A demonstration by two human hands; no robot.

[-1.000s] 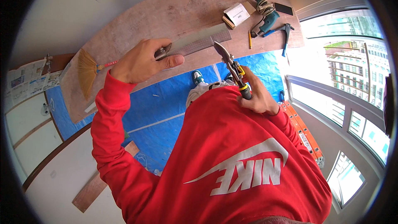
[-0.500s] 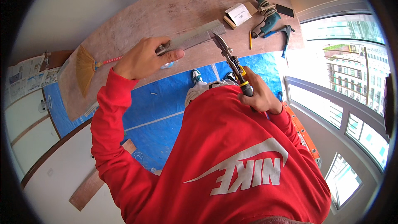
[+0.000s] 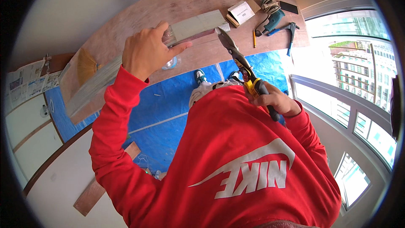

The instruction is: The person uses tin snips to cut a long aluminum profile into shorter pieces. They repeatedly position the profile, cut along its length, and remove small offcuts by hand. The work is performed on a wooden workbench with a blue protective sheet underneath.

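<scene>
Metal strip (image 3: 198, 24), one, in gripping left hand (image 3: 145, 52); one cutter (image 3: 242, 61) in gripping right hand (image 3: 279, 100)

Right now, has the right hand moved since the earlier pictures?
Yes: the right hand has shifted rightward in the picture, judged against the yellow pencil.

Our left hand (image 3: 143, 52) is up and left of the middle, thumb (image 3: 180, 49) and fingers (image 3: 160, 28) apart. Our right hand (image 3: 279, 101), right of the middle, is curled in.

Long gray metal strip (image 3: 197, 25) slanting above the table (image 3: 190, 1), yellow-and-black snips (image 3: 241, 63) angled up-left, tips at the strip's right end
</scene>
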